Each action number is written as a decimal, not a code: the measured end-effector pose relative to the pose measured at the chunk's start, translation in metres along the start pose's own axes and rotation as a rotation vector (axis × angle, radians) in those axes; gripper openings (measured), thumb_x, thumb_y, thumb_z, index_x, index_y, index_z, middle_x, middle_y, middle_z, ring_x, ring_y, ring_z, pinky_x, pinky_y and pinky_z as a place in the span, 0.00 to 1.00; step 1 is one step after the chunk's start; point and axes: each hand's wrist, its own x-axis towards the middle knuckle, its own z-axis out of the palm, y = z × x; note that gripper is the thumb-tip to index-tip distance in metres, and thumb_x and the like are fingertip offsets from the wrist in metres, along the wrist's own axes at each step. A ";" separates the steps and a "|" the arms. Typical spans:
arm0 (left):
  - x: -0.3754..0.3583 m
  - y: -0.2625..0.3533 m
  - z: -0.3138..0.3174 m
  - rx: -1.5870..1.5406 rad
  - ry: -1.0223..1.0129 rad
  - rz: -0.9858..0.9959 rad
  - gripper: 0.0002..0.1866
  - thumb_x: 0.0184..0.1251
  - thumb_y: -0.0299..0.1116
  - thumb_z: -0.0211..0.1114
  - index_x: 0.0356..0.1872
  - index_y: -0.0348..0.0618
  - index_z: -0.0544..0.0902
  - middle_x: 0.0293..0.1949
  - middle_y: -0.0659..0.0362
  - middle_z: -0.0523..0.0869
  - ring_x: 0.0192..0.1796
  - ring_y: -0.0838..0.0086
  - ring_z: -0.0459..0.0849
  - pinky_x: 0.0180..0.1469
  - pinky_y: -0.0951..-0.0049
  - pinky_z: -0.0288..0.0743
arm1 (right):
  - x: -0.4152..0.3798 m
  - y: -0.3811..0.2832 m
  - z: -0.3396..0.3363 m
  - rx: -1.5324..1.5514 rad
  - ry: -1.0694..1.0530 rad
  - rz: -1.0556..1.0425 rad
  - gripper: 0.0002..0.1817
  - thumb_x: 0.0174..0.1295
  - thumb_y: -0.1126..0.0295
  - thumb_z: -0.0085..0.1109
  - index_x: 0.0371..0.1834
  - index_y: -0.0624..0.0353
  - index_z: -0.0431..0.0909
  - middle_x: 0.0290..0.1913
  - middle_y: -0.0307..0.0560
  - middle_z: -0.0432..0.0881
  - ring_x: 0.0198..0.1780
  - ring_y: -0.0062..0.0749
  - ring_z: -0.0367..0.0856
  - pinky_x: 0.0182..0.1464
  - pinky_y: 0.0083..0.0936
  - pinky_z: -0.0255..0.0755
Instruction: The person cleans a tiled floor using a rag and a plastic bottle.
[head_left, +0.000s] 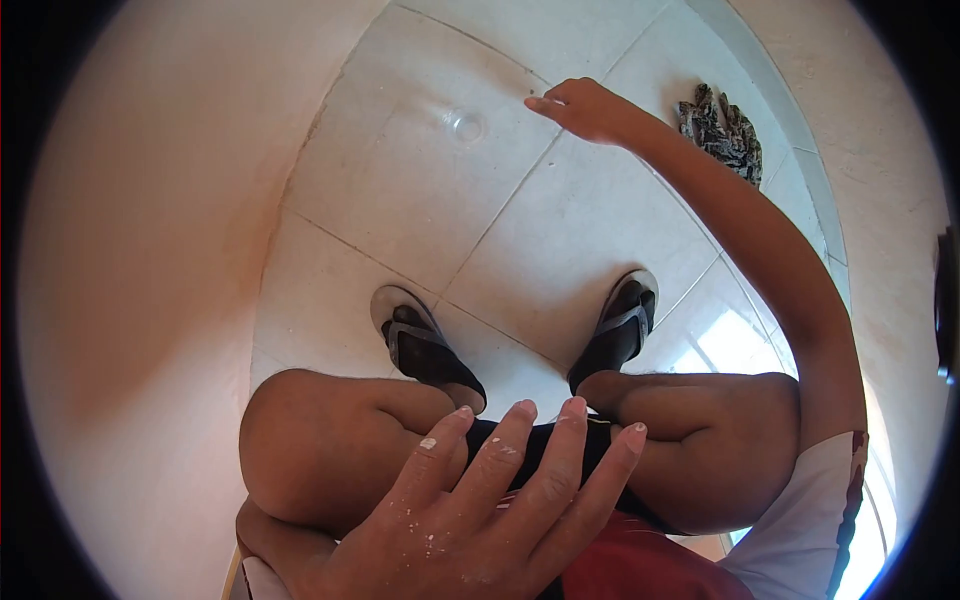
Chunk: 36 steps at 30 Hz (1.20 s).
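Observation:
My left hand (455, 530) is close to the camera, over my lap, with its back showing and fingers spread. White specks dot its fingers and knuckles; nothing is in it. Stretched out over the tiled floor (500, 210), my right hand (582, 110) has its fingers curled together and one digit pointing left. Whatever it may hold is hidden. To the left of that hand, a small clear round thing (467, 126), too faint to name, shows on the tiles.
A dark patterned cloth (722, 135) lies crumpled beyond my right forearm. My feet, in dark socks and grey flip-flops (410, 325), are planted on the tiles below my bent knees. A plain wall (160, 260) rises close on the left, and another wall (850, 110) stands at right.

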 end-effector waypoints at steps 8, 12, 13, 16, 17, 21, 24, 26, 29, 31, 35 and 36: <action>0.025 -0.010 -0.045 -0.293 -0.391 -0.049 0.24 0.84 0.43 0.52 0.74 0.49 0.77 0.63 0.46 0.84 0.59 0.58 0.89 0.58 0.47 0.85 | -0.023 0.135 -0.049 -0.374 0.629 -0.003 0.17 0.68 0.57 0.59 0.52 0.56 0.84 0.51 0.49 0.84 0.59 0.48 0.81 0.61 0.43 0.78; 0.026 -0.017 -0.047 -0.302 -0.454 -0.086 0.24 0.84 0.45 0.52 0.75 0.52 0.77 0.62 0.47 0.84 0.59 0.56 0.89 0.58 0.45 0.84 | -0.051 0.182 -0.061 -0.516 0.538 0.283 0.28 0.66 0.48 0.63 0.62 0.54 0.81 0.61 0.53 0.80 0.63 0.55 0.80 0.65 0.59 0.74; 0.026 -0.015 -0.046 -0.303 -0.459 -0.082 0.24 0.84 0.45 0.52 0.75 0.52 0.77 0.62 0.47 0.84 0.59 0.56 0.89 0.58 0.45 0.84 | -0.061 0.189 -0.058 -0.488 0.481 0.453 0.33 0.64 0.43 0.64 0.65 0.54 0.79 0.64 0.55 0.78 0.64 0.57 0.79 0.64 0.63 0.72; 0.035 -0.009 -0.043 -0.241 -0.364 -0.115 0.35 0.68 0.50 0.63 0.76 0.54 0.75 0.67 0.54 0.80 0.61 0.59 0.84 0.62 0.55 0.80 | -0.077 0.215 -0.061 -0.373 0.416 0.560 0.44 0.58 0.30 0.66 0.67 0.54 0.77 0.64 0.60 0.78 0.67 0.59 0.78 0.63 0.64 0.73; 0.040 -0.008 -0.045 -0.224 -0.437 -0.101 0.32 0.73 0.51 0.60 0.75 0.54 0.76 0.66 0.51 0.81 0.61 0.59 0.85 0.61 0.53 0.81 | -0.079 0.223 -0.060 -0.398 0.415 0.511 0.41 0.59 0.33 0.67 0.66 0.54 0.77 0.62 0.59 0.80 0.67 0.58 0.78 0.63 0.63 0.74; 0.043 -0.019 -0.040 -0.335 -0.483 -0.060 0.24 0.84 0.44 0.52 0.75 0.53 0.76 0.61 0.47 0.84 0.57 0.58 0.89 0.57 0.46 0.85 | -0.069 0.217 -0.041 -0.427 0.481 0.323 0.29 0.64 0.47 0.69 0.61 0.52 0.80 0.52 0.50 0.86 0.63 0.48 0.81 0.60 0.55 0.75; 0.039 -0.006 -0.038 -0.203 -0.386 -0.084 0.35 0.68 0.50 0.63 0.77 0.55 0.75 0.67 0.53 0.80 0.61 0.59 0.84 0.61 0.54 0.80 | -0.059 0.169 -0.027 -0.640 0.418 0.070 0.20 0.67 0.58 0.68 0.59 0.52 0.81 0.48 0.43 0.87 0.57 0.42 0.83 0.56 0.49 0.76; 0.043 -0.014 -0.036 -0.242 -0.393 -0.078 0.29 0.76 0.45 0.57 0.76 0.54 0.75 0.64 0.50 0.82 0.59 0.59 0.86 0.58 0.52 0.83 | -0.049 0.141 -0.009 -0.582 0.451 -0.118 0.17 0.68 0.59 0.68 0.57 0.49 0.81 0.47 0.39 0.87 0.55 0.38 0.83 0.52 0.45 0.75; 0.029 -0.013 -0.009 -0.181 -0.255 -0.024 0.29 0.77 0.46 0.57 0.76 0.55 0.75 0.64 0.50 0.81 0.59 0.60 0.86 0.58 0.52 0.83 | -0.030 0.091 0.016 -0.519 0.394 -0.147 0.15 0.68 0.59 0.68 0.54 0.49 0.82 0.46 0.37 0.86 0.54 0.37 0.83 0.51 0.45 0.74; 0.025 -0.010 -0.002 -0.076 -0.115 0.020 0.34 0.70 0.50 0.61 0.77 0.56 0.74 0.67 0.53 0.80 0.61 0.60 0.84 0.61 0.55 0.79 | -0.023 0.078 0.036 -0.429 0.508 -0.216 0.13 0.67 0.60 0.68 0.51 0.48 0.82 0.45 0.36 0.85 0.52 0.36 0.82 0.51 0.47 0.73; 0.025 -0.011 -0.004 -0.090 -0.128 -0.007 0.33 0.72 0.50 0.60 0.78 0.57 0.74 0.66 0.53 0.80 0.59 0.61 0.84 0.61 0.56 0.79 | -0.035 0.069 0.063 -0.560 0.392 -0.439 0.07 0.64 0.62 0.68 0.43 0.46 0.84 0.42 0.33 0.84 0.49 0.34 0.81 0.48 0.47 0.71; 0.023 -0.015 -0.003 -0.060 -0.113 0.011 0.33 0.73 0.50 0.59 0.78 0.57 0.74 0.65 0.53 0.80 0.58 0.62 0.84 0.61 0.56 0.79 | -0.029 0.067 0.057 -0.550 0.385 -0.443 0.07 0.64 0.62 0.68 0.43 0.46 0.84 0.42 0.33 0.84 0.49 0.34 0.81 0.48 0.47 0.71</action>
